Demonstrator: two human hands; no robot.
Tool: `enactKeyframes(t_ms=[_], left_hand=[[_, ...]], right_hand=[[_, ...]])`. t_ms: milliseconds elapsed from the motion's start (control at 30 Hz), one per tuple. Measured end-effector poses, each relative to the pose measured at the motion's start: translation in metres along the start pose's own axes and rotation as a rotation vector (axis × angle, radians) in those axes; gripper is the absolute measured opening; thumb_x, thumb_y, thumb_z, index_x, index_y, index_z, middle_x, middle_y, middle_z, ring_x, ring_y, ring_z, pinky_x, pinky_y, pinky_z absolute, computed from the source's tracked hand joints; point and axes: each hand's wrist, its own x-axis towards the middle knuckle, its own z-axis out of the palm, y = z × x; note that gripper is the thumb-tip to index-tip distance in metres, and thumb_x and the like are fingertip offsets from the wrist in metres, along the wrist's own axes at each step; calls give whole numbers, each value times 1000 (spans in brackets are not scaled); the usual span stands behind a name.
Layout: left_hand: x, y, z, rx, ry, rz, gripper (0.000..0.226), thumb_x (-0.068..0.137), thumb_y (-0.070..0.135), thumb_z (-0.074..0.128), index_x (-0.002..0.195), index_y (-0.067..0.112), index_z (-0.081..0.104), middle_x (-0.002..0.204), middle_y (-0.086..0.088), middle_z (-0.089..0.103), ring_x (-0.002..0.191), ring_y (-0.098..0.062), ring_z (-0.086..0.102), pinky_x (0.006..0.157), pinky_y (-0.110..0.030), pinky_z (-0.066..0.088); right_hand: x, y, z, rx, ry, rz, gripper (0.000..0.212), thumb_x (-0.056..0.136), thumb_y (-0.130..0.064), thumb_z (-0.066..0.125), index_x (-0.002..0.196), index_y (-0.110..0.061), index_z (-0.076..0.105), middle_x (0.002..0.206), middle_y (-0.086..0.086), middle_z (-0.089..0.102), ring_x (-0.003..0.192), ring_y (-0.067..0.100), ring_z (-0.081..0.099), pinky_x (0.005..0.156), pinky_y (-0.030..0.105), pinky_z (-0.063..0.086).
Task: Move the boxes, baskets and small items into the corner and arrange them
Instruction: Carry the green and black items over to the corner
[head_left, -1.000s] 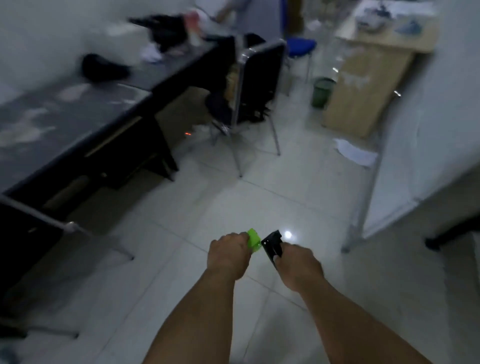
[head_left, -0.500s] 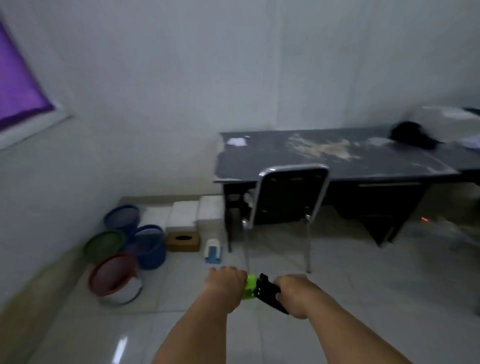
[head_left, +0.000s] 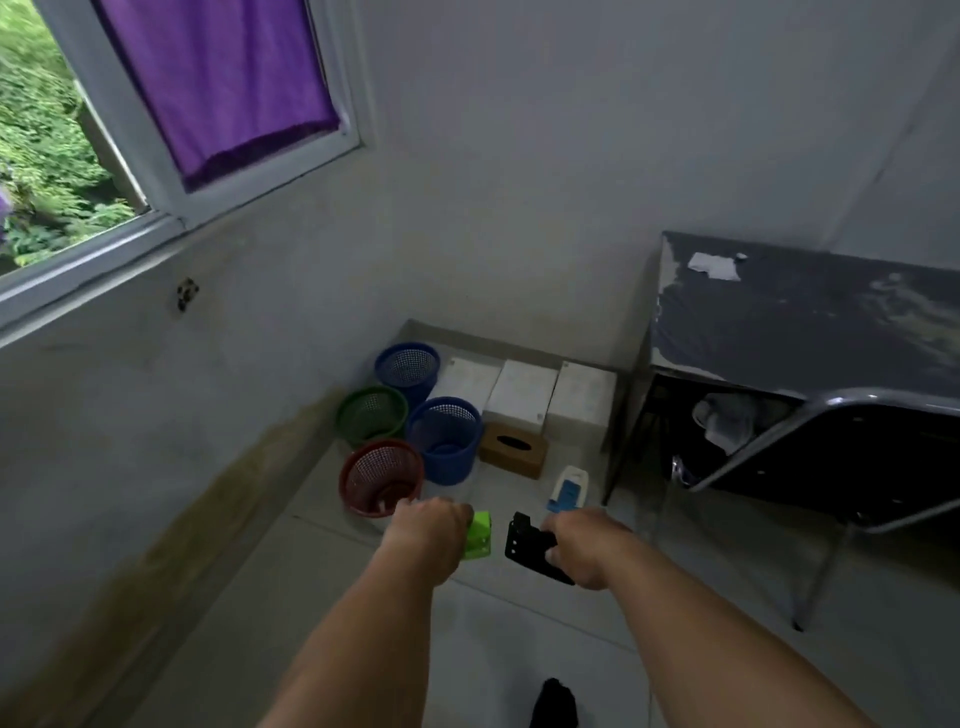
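Desk (head_left: 779, 312), right of corner. Boxes (head_left: 522, 395), three, white, along the wall. Baskets (head_left: 447, 436), four, clustered beside them. Corner is nearer than a moment ago, so delivery looks close. Left hand (head_left: 431, 535), fingers clamped on green item (head_left: 479, 535). Right hand (head_left: 584, 545), fingers clamped on black item (head_left: 524, 543). Both items are held above the floor. No legible writing.

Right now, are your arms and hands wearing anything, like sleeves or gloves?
No. The left arm and right arm are bare, no sleeves showing. The left hand and right hand have no gloves, and neither wrist shows a watch or bracelet.
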Motion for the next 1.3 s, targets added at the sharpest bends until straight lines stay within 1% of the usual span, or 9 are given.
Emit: enactKeyframes(t_ms=[167, 400, 567, 667, 767, 867, 967, 1100, 1300], left_hand=[[100, -8, -15, 14, -53, 19, 34, 93, 15, 51, 126, 23, 48, 125, -6, 58, 113, -27, 56, 92, -42, 38], [213, -17, -34, -17, -142, 61, 34, 92, 16, 52, 125, 21, 47, 125, -7, 57, 111, -29, 57, 91, -44, 40], [303, -41, -37, 41, -175, 138, 30, 94, 17, 49, 123, 18, 48, 123, -8, 58, 111, -29, 58, 89, -41, 42], [364, -57, -23, 83, -203, 214, 31, 93, 16, 50, 124, 16, 46, 122, -8, 57, 109, -29, 59, 87, -40, 43], [424, -72, 9, 100, -250, 262, 33, 94, 19, 49, 126, 17, 44, 120, -8, 55, 107, -28, 57, 89, -41, 42], [482, -82, 55, 97, -329, 296, 35, 95, 19, 48, 130, 18, 41, 122, -8, 53, 108, -28, 56, 89, -41, 43], [535, -83, 108, 120, -347, 360, 37, 96, 17, 47, 132, 15, 40, 124, -9, 53, 108, -28, 56, 88, -40, 45], [595, -73, 189, 80, -368, 381, 39, 97, 16, 47, 135, 16, 40, 126, -8, 54, 111, -28, 56, 90, -39, 43], [672, -49, 295, 31, -360, 385, 33, 96, 15, 45, 129, 18, 46, 122, -7, 55, 108, -27, 56, 94, -40, 40]], right_hand=[[99, 33, -37, -41, -43, 34, 47, 102, -28, 46, 147, -20, 37, 145, 15, 41, 130, 34, 41, 105, 38, 40], [202, 65, -80, 22, -110, 74, 48, 101, -34, 44, 147, -19, 38, 147, 16, 39, 130, 33, 40, 106, 37, 41], [274, 70, -90, 139, -146, 150, 43, 96, -36, 48, 137, -23, 48, 137, 15, 47, 118, 31, 51, 96, 33, 46], [322, 70, -86, 213, -185, 196, 43, 97, -35, 47, 139, -25, 46, 136, 11, 47, 118, 28, 49, 95, 30, 45], [375, 72, -70, 237, -207, 215, 39, 99, -32, 43, 137, -23, 48, 131, 8, 52, 121, 28, 44, 96, 38, 47], [428, 74, -37, 269, -200, 219, 37, 101, -31, 42, 137, -22, 47, 130, 7, 52, 123, 29, 41, 95, 38, 45], [483, 85, 4, 252, -211, 222, 36, 101, -27, 44, 137, -21, 46, 129, 6, 51, 122, 29, 41, 93, 38, 46], [559, 107, 64, 209, -232, 267, 37, 97, -22, 51, 134, -24, 47, 128, 4, 51, 120, 30, 42, 90, 39, 45], [652, 142, 152, 161, -210, 289, 41, 98, -24, 48, 139, -27, 42, 129, 4, 49, 120, 32, 41, 91, 42, 41]])
